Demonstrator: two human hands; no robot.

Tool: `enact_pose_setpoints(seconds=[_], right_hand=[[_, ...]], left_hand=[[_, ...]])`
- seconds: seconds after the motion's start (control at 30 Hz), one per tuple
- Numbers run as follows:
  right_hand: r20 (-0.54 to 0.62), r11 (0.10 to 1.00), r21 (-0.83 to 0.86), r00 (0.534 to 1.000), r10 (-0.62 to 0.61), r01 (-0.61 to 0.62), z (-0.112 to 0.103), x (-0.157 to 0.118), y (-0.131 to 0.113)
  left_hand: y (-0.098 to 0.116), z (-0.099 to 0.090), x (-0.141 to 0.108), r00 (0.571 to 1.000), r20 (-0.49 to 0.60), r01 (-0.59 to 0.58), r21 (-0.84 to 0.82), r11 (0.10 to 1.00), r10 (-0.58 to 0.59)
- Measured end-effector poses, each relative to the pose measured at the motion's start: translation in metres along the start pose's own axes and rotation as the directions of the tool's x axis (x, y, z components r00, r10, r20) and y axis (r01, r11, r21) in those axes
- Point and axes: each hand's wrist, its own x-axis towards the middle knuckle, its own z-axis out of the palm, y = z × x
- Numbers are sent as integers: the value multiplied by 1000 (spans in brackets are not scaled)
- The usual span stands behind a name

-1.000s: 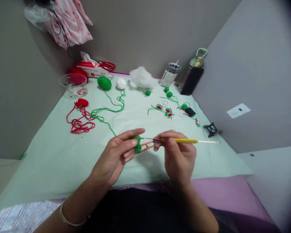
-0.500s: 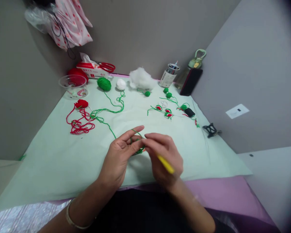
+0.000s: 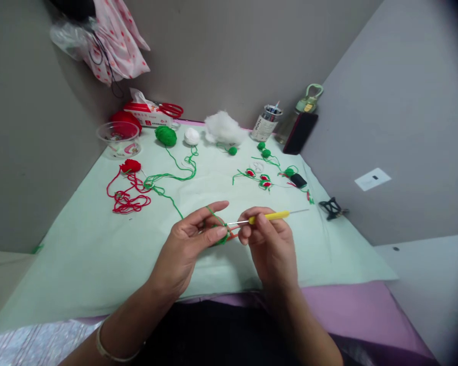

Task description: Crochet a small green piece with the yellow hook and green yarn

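Observation:
My left hand (image 3: pixel 193 244) pinches a small green crochet piece (image 3: pixel 222 238) between thumb and fingers, with green yarn (image 3: pixel 171 199) looped over its raised index finger. That strand runs back over the table to a green yarn ball (image 3: pixel 166 135). My right hand (image 3: pixel 270 244) grips a yellow-handled crochet hook (image 3: pixel 270 217), held nearly level. The hook's metal tip reaches the green piece at my left fingertips. An orange-red bit (image 3: pixel 233 232) shows beside the piece, partly hidden by the fingers.
Tangled red yarn (image 3: pixel 132 201) lies at left, near a clear plastic tub (image 3: pixel 119 142). White stuffing (image 3: pixel 224 128), a white yarn ball (image 3: pixel 191 136) and a pen can (image 3: pixel 266 123) stand at the back. Small red-green crochet pieces (image 3: pixel 265 179) and a black clip (image 3: pixel 332 208) are at right.
My right hand has turned and shifted right; the hook has swung from slanting toward me to nearly level, its shaft now visible. My left hand keeps its hold on the green piece.

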Motion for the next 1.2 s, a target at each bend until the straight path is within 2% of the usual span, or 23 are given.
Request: enact_pose_setpoints(seconds=[0.1,0.23,0.33,0.47,0.57,0.73,0.93,1.0,1.07,1.13,1.17,1.2], right_hand=[[29,1000,13,999,-17,17,-2,-1,2],[132,976,-110,976,-174,188,-4,-7,1],[185,943,-178,951,-247,280,-3,-11,-1],[232,914,-244,934,-271,325,0,-14,-1],[215,903,-260,932,-292,343,1,-14,1],[131,926,-198,945,-301,322,-2,-12,1],[114,983,-50,979,-170,177,-8,-4,-8],[114,992,-14,986,-124,126,-6,-4,-8],[120,985,-88,983,-138,149,-2,-7,-4],[148,906,-307,955,-258,293,4,-13,3],[189,802,-448,918,-348,396,6,-17,8],[234,666,-554,861,-451,499,7,-20,12]], left_hand=[[3,-3,0,999,7,40,26,999,-40],[6,-3,-1,991,67,121,-17,993,-119],[5,-3,-1,985,109,140,-60,988,-133],[2,-2,0,982,135,142,-82,986,-130],[2,-3,0,980,136,156,-87,984,-143],[3,-7,1,975,147,179,-89,980,-165],[7,-10,2,973,175,168,-104,980,-148],[6,-6,1,980,155,141,-91,986,-126],[1,-1,0,995,89,54,-44,998,-50],[-6,4,-3,998,-7,-67,23,998,67],[-10,6,-4,992,-48,-117,44,992,119],[-13,8,-4,989,-70,-128,37,991,130]])
